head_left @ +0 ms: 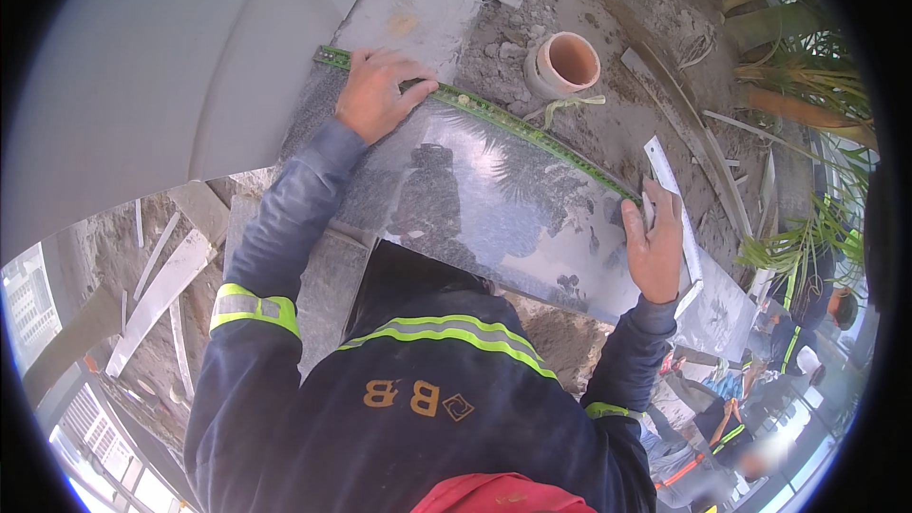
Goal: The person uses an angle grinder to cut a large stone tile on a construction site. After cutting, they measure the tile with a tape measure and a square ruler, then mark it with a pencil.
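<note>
A green graduated measuring tape blade [532, 131] stretches across a polished grey stone slab [494, 214]. My left hand [380, 95] is closed over the blade near its far left end, thumb and fingers pressing it to the slab. At the blade's other end my right hand [655, 245] is closed on a slim white stick [648, 210], perhaps a marker, with a fingertip close to the tape. Under and beside that hand lies a white metal set square [657, 154], partly hidden by the palm.
An upright orange-lined pipe [560, 65] stands in the dirt beyond the slab, a pale green string [574, 103] at its base. Stone strips [160, 299] lie at left. Palm fronds [807, 85] hang at right. Co-workers [807, 323] are at the lower right.
</note>
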`<action>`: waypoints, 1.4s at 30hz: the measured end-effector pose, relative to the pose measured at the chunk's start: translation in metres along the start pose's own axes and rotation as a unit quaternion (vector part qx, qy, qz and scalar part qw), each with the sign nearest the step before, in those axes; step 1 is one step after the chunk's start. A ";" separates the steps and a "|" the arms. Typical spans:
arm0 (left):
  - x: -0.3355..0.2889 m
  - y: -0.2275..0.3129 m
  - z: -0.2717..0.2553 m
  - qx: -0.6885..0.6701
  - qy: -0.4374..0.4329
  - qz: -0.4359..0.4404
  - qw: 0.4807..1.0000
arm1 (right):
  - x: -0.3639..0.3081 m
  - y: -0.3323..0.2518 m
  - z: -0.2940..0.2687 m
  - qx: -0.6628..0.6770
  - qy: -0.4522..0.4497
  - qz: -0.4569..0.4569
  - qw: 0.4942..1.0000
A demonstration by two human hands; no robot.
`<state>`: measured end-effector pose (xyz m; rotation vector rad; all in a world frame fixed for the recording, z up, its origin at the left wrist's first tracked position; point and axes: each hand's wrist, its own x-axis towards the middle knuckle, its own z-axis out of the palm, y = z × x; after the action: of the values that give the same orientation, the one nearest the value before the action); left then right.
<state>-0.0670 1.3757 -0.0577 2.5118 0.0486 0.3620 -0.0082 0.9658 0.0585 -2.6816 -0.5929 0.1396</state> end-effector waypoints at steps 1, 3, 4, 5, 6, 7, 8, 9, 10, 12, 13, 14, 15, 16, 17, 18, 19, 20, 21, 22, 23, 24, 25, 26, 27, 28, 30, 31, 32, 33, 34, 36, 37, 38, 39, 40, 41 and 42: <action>-0.001 0.000 -0.001 0.000 0.001 -0.003 1.000 | 0.009 -0.010 0.007 -0.010 0.003 -0.023 1.000; 0.000 -0.003 -0.001 0.000 -0.002 -0.001 1.000 | 0.023 -0.031 0.015 0.020 -0.041 -0.025 0.999; 0.001 -0.005 0.000 -0.002 -0.003 0.001 1.000 | 0.029 -0.040 0.018 0.033 -0.062 -0.025 0.997; 0.001 -0.006 0.000 -0.006 -0.004 0.003 1.000 | 0.033 -0.045 0.024 0.023 -0.079 -0.039 0.996; 0.001 -0.007 -0.001 -0.010 -0.005 0.006 1.000 | 0.037 -0.048 0.030 0.012 -0.097 -0.054 0.994; 0.001 -0.008 0.000 -0.015 -0.006 0.009 1.000 | 0.040 -0.051 0.035 0.000 -0.113 -0.068 0.991; 0.001 -0.008 0.001 -0.011 -0.004 0.008 1.000 | 0.045 -0.055 0.037 -0.014 -0.112 -0.083 0.990; 0.000 -0.009 0.001 -0.006 -0.002 0.008 1.000 | 0.049 -0.059 0.038 -0.029 -0.110 -0.097 0.989; -0.001 -0.011 0.000 0.000 0.000 0.008 1.000 | 0.054 -0.062 0.040 -0.042 -0.109 -0.112 0.987; -0.002 -0.014 0.004 -0.007 0.017 0.020 1.000 | 0.063 -0.061 0.043 -0.037 -0.091 -0.150 0.984; -0.001 -0.014 0.005 -0.010 0.025 0.027 0.999 | 0.067 -0.061 0.045 -0.033 -0.081 -0.168 0.982; -0.001 -0.014 0.005 -0.013 0.020 0.020 1.000 | 0.069 -0.062 0.047 -0.039 -0.079 -0.172 0.981; -0.001 -0.012 0.006 -0.016 0.015 0.014 1.000 | 0.071 -0.062 0.049 -0.044 -0.077 -0.174 0.981; -0.001 -0.012 0.005 -0.018 0.010 0.006 1.000 | 0.073 -0.063 0.052 -0.049 -0.075 -0.177 0.980; 0.000 -0.013 0.005 -0.015 0.008 0.003 1.000 | 0.074 -0.062 0.057 -0.043 -0.074 -0.181 0.980; 0.000 -0.014 0.004 -0.012 0.006 0.001 1.000 | 0.074 -0.060 0.063 -0.036 -0.073 -0.184 0.980; 0.000 -0.012 0.006 -0.013 0.006 0.000 1.000 | 0.072 -0.061 0.063 -0.036 -0.071 -0.186 0.979; 0.000 -0.011 0.005 -0.020 0.002 -0.004 1.000 | 0.071 -0.063 0.062 -0.048 -0.089 -0.189 0.977; 0.000 -0.011 0.002 -0.028 -0.002 -0.007 1.000 | 0.069 -0.069 0.061 -0.060 -0.106 -0.191 0.974; 0.001 -0.012 0.000 -0.036 -0.008 -0.012 0.999 | 0.070 -0.076 0.061 -0.071 -0.126 -0.193 0.971; 0.002 -0.011 0.000 -0.034 -0.012 -0.015 0.999 | 0.070 -0.081 0.062 -0.077 -0.126 -0.198 0.969; 0.001 -0.010 0.000 -0.032 -0.015 -0.019 0.999 | 0.069 -0.086 0.063 -0.083 -0.126 -0.203 0.968; 0.001 -0.009 0.001 -0.031 -0.016 -0.022 0.999 | 0.070 -0.091 0.064 -0.091 -0.126 -0.209 0.966; 0.001 -0.009 0.000 -0.032 -0.017 -0.023 0.999 | 0.069 -0.098 0.066 -0.090 -0.128 -0.216 0.964; 0.000 -0.010 -0.001 -0.033 -0.018 -0.024 0.999 | 0.069 -0.105 0.069 -0.090 -0.130 -0.224 0.962; 0.000 -0.010 -0.001 -0.035 -0.015 -0.025 0.999 | 0.070 -0.110 0.070 -0.092 -0.132 -0.233 0.959; 0.000 -0.008 0.000 -0.024 -0.022 -0.026 0.999 | 0.073 -0.114 0.071 -0.101 -0.139 -0.249 0.953; 0.000 -0.008 -0.002 -0.015 -0.025 -0.025 0.999 | 0.076 -0.116 0.072 -0.104 -0.140 -0.258 0.950; 0.001 -0.008 -0.001 -0.015 -0.021 -0.023 0.999 | 0.079 -0.116 0.071 -0.111 -0.139 -0.257 0.950; 0.001 -0.008 0.000 -0.015 -0.017 -0.020 1.000 | 0.082 -0.116 0.070 -0.118 -0.138 -0.257 0.949; 0.000 -0.009 0.002 -0.015 -0.015 -0.017 1.000 | 0.084 -0.117 0.070 -0.123 -0.137 -0.255 0.949; -0.001 -0.009 0.001 -0.015 -0.023 -0.028 0.999 | 0.088 -0.119 0.072 -0.120 -0.137 -0.252 0.950; 0.000 -0.009 0.001 -0.016 -0.028 -0.030 0.999 | 0.089 -0.119 0.072 -0.119 -0.135 -0.248 0.952; 0.000 -0.008 0.000 -0.017 -0.029 -0.031 0.999 | 0.089 -0.118 0.072 -0.115 -0.129 -0.246 0.954; 0.000 -0.007 -0.001 -0.018 -0.030 -0.031 0.999 | 0.090 -0.116 0.071 -0.111 -0.122 -0.244 0.956; 0.000 -0.007 -0.002 -0.017 -0.033 -0.033 0.999 | 0.092 -0.114 0.071 -0.104 -0.117 -0.242 0.958; 0.000 -0.008 -0.001 -0.023 -0.022 -0.027 0.999 | 0.094 -0.113 0.069 -0.100 -0.124 -0.239 0.958; 0.000 -0.010 0.001 -0.028 -0.012 -0.021 0.999 | 0.098 -0.111 0.067 -0.096 -0.131 -0.237 0.958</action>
<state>-0.0664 1.3828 -0.0642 2.4552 0.0808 0.3126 0.0261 1.1237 0.0390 -2.6292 -1.3747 0.3190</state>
